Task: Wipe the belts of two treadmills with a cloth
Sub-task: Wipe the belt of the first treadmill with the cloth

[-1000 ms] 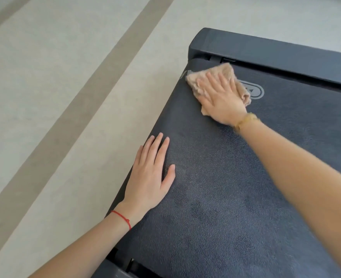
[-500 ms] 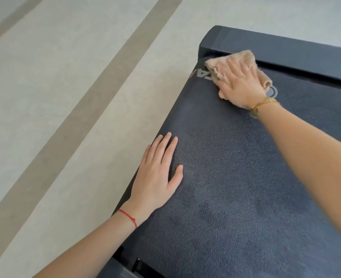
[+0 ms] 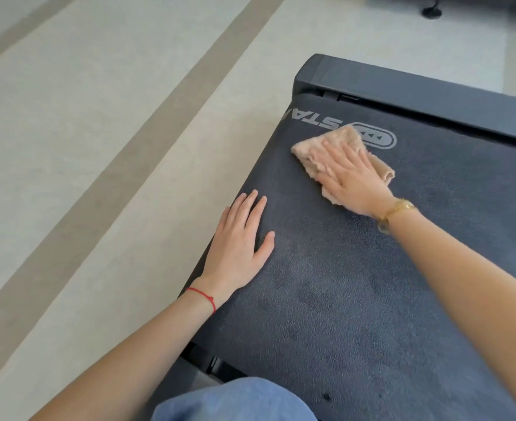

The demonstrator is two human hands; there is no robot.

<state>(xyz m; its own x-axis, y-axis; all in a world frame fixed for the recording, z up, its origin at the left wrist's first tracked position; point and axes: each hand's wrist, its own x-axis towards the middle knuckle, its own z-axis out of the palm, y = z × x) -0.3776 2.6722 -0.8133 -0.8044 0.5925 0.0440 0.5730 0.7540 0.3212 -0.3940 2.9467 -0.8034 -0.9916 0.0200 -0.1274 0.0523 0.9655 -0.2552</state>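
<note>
**Treadmill belt, one cloth, two hands: record of items in view**

Item 1. Treadmill belt (image 3: 357, 284): dark, textured surface that filled the right and near part of the view, running away toward the far right. Grey lettering and an oval logo (image 3: 375, 137) were printed near its far end. Darker patches showed on the near half.

Item 2. End cover (image 3: 417, 89): dark bar lying across the far end of the belt, just beyond the lettering.

Item 3. Cloth (image 3: 338, 153): beige, crumpled, lying flat on the belt near its far end, its far corner touching the logo. It lay partly under the right hand.

Item 4. Right hand (image 3: 355, 177): palm down on the cloth, fingers extended and slightly spread, pressing it to the belt rather than gripping it. A gold bracelet (image 3: 398, 208) sat at the wrist.

Item 5. Left hand (image 3: 238, 244): flat on the belt at its left edge, nearer than the cloth and apart from it; fingers straight and close together, thumb angled out to the right, holding nothing. A red string (image 3: 203, 296) circled the wrist.

Item 6. Floor (image 3: 98, 147): pale, with a tan stripe (image 3: 135, 165) running diagonally, to the left of the treadmill.

Item 7. Blue fabric (image 3: 235, 402): at the near edge, below the arms.
</note>
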